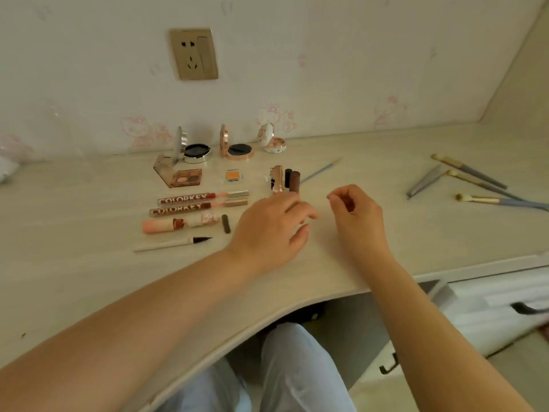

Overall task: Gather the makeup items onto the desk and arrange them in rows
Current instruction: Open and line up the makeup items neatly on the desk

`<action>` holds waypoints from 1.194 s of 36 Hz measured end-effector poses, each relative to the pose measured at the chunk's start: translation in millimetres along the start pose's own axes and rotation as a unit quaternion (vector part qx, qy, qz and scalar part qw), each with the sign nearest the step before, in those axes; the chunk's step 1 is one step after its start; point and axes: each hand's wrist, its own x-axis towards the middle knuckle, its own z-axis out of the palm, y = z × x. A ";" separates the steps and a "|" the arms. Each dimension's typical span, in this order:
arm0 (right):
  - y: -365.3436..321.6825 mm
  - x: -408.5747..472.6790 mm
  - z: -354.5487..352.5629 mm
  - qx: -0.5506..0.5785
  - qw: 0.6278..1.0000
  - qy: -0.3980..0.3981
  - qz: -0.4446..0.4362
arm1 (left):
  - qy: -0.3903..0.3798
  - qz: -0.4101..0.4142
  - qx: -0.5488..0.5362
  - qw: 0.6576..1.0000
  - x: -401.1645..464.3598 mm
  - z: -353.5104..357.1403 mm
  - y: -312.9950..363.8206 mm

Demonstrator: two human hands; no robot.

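Both bare forearms are stretched forward over the pale wood-grain desk (89, 281). The left hand (269, 230) is held palm down near the middle, its fingers loosely spread and relaxed, the fingertips just beside a small cluster of upright lipstick tubes (285, 179); nothing is gripped by it. The right hand (355, 217) is raised just to its right, fingers curled inward with thumb and forefinger drawn together; whether anything tiny is pinched there cannot be told.

The desk is backed by a wall papered with faint pink cartoon figures, on which a gold socket plate (193, 54) is mounted. A white drawer unit (490, 307) is seen below the desk's right edge.

The makeup is laid out in rows on the far left half. Three open compacts (236, 150) are stood along the wall. In front of them lie an eyeshadow palette (185, 177) and a small orange pan (234, 175). Nearer, two lettered lip gloss tubes (202, 198) lie parallel, then a pink tube (181, 223), then a white eyeliner pen (175, 243). Several brushes (475, 185) are scattered well apart at the far right.
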 end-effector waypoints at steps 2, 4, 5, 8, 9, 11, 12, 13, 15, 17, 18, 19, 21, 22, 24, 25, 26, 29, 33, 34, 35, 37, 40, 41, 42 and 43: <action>14.8 4.9 -25.9 -0.020 0.999 0.030 0.026 | -0.040 -0.018 -0.033 0.998 19.5 24.9 22.7; 27.9 10.8 -49.9 -0.039 0.996 0.064 0.044 | -0.078 -0.052 -0.063 0.994 38.5 49.5 41.4; 34.1 14.5 -62.1 -0.050 0.994 0.080 0.050 | -0.090 -0.070 -0.082 0.990 48.4 62.2 50.1; 52.2 25.5 -97.1 -0.081 0.989 0.112 0.060 | -0.110 -0.121 -0.136 0.977 75.7 95.9 72.8; 58.2 29.2 -108.5 -0.093 0.987 0.117 0.062 | -0.116 -0.132 -0.147 0.973 84.3 105.3 79.8; 70.2 36.7 -130.4 -0.114 0.984 0.122 0.071 | -0.124 -0.141 -0.161 0.969 100.5 122.5 92.6; 76.2 40.8 -140.4 -0.125 0.982 0.123 0.076 | -0.123 -0.141 -0.166 0.968 108.1 130.5 97.9; 81.8 45.1 -149.3 -0.137 0.980 0.123 0.082 | -0.119 -0.140 -0.169 0.968 115.2 137.6 102.4; 92.4 54.5 -163.5 -0.159 0.975 0.125 0.098 | -0.103 -0.141 -0.165 0.971 129.6 151.4 108.5; 100.3 62.9 -170.3 -0.166 0.973 0.120 0.108 | -0.087 -0.149 -0.145 0.974 143.3 163.3 108.7; 103.1 66.4 -170.9 -0.172 0.973 0.113 0.108 | -0.079 -0.158 -0.131 0.976 149.8 168.8 106.6; 105.4 69.2 -170.6 -0.181 0.972 0.105 0.107 | -0.071 -0.170 -0.114 0.976 155.9 173.9 103.5; 108.9 72.8 -168.6 -0.202 0.969 0.090 0.107 | -0.061 -0.206 -0.085 0.973 166.4 183.4 95.8; 110.1 73.6 -167.4 -0.211 0.968 0.083 0.107 | -0.064 -0.231 -0.079 0.968 170.8 187.4 91.9; 111.6 74.2 -165.6 -0.226 0.966 0.072 0.106 | -0.090 -0.284 -0.077 0.952 178.6 194.0 86.1; 111.7 74.3 -164.9 -0.232 0.965 0.068 0.106 | -0.107 -0.302 -0.073 0.944 181.5 196.6 84.5; 111.5 74.3 -164.5 -0.238 0.964 0.064 0.105 | -0.121 -0.311 -0.065 0.940 183.8 198.7 83.5; 110.5 74.3 -164.0 -0.251 0.961 0.057 0.104 | -0.131 -0.309 -0.043 0.941 186.1 201.8 82.9; 108.8 73.7 -163.8 -0.257 0.960 0.059 0.100 | -0.137 -0.321 -0.035 0.937 186.3 199.2 83.3; 108.8 73.3 -164.3 -0.256 0.960 0.058 0.099 | -0.131 -0.333 -0.045 0.933 186.2 197.1 83.8; 108.9 72.7 -164.7 -0.253 0.961 0.057 0.099 | -0.119 -0.347 -0.062 0.928 185.6 194.5 84.3; 108.6 71.4 -165.5 -0.245 0.962 0.057 0.102 | -0.084 -0.373 -0.115 0.917 182.8 188.0 84.5; 104.9 68.3 -165.7 -0.231 0.966 0.053 0.101 | -0.043 -0.387 -0.204 0.898 171.3 175.3 82.6; 102.5 66.5 -164.7 -0.221 0.969 0.054 0.097 | -0.034 -0.380 -0.225 0.896 165.4 170.5 80.4; 99.7 64.4 -162.8 -0.209 0.972 0.055 0.090 | -0.027 -0.370 -0.237 0.898 158.5 164.6 77.3; 96.1 61.9 -160.1 -0.193 0.976 0.053 0.084 | -0.020 -0.356 -0.240 0.903 151.3 157.2 73.1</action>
